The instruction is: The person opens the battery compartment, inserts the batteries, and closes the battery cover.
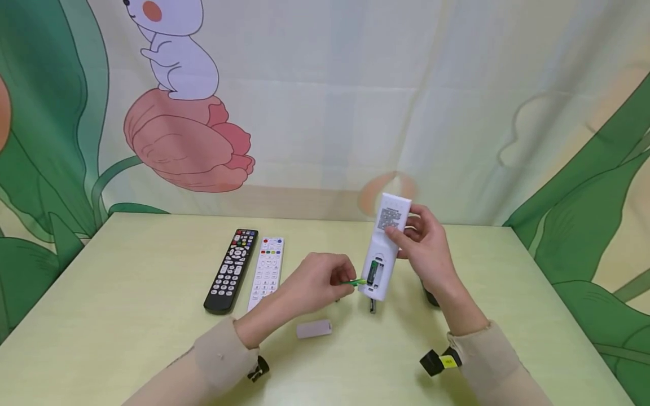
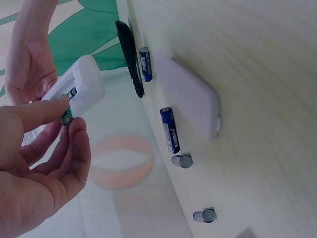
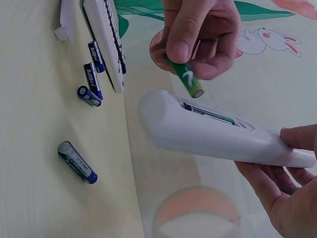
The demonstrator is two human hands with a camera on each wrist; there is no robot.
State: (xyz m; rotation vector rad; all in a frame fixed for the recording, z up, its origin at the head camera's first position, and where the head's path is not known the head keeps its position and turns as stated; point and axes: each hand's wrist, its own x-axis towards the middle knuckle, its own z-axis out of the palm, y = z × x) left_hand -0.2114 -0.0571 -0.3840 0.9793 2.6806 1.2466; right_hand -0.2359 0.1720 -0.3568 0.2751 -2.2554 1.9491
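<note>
My right hand [image 1: 429,248] grips a white remote control [image 1: 388,242] by its upper end, its back turned up and tilted above the table. The battery compartment lies uncovered, with one green battery [image 1: 372,273] in one side of it. Between thumb and fingers, my left hand [image 1: 320,282] pinches a second green battery [image 3: 187,77], close beside the compartment's lower end. A loose battery cover [image 1: 313,329] lies on the table below the left hand. Several blue batteries [image 2: 170,130] are scattered on the table, partly hidden by hands and remote in the head view.
To the left lie a black remote [image 1: 231,270] and another white remote [image 1: 267,270], its lower end behind my left forearm. A dark object [image 1: 430,296] shows partly behind my right wrist. A printed curtain [image 1: 325,113] hangs along the table's back edge.
</note>
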